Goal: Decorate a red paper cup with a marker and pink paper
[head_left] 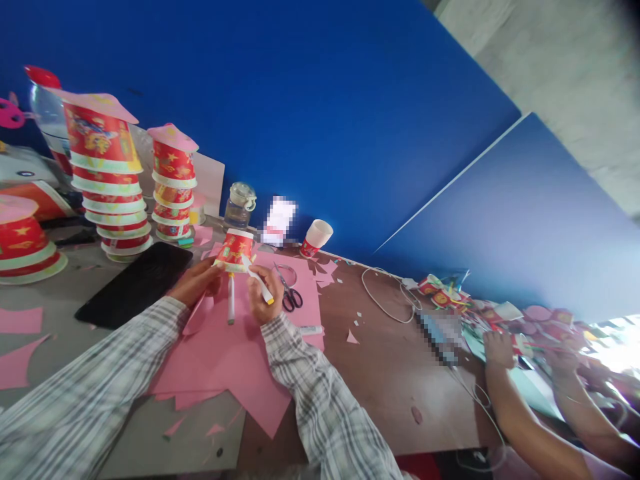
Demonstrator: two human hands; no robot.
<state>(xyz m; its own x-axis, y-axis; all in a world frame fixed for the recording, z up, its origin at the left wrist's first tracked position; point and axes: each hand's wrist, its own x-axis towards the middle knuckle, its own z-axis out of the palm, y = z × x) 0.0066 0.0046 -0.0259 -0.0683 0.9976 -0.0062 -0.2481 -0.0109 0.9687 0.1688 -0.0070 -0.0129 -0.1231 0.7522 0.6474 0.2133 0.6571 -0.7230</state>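
My left hand (pixel 199 279) is closed around a red paper cup (pixel 235 248), held upside down with its white rim downward. In my right hand (pixel 261 300) is a white marker (pixel 259 279) with a yellow end, its upper end close to the cup's side. Just below the cup, a second white marker (pixel 231 301) shows on the pink paper (pixel 220 360). A pair of scissors (pixel 292 298) with dark handles lies right of my right hand. Whether the marker touches the cup I cannot tell.
Stacked red cups with pink paper tops, one tall (pixel 116 193) and one shorter (pixel 173 183), stand left. A black tablet-like slab (pixel 135 287), a glass jar (pixel 240 207) and more cups (pixel 311 249) are nearby. A co-worker's hands (pixel 499 349) are at right.
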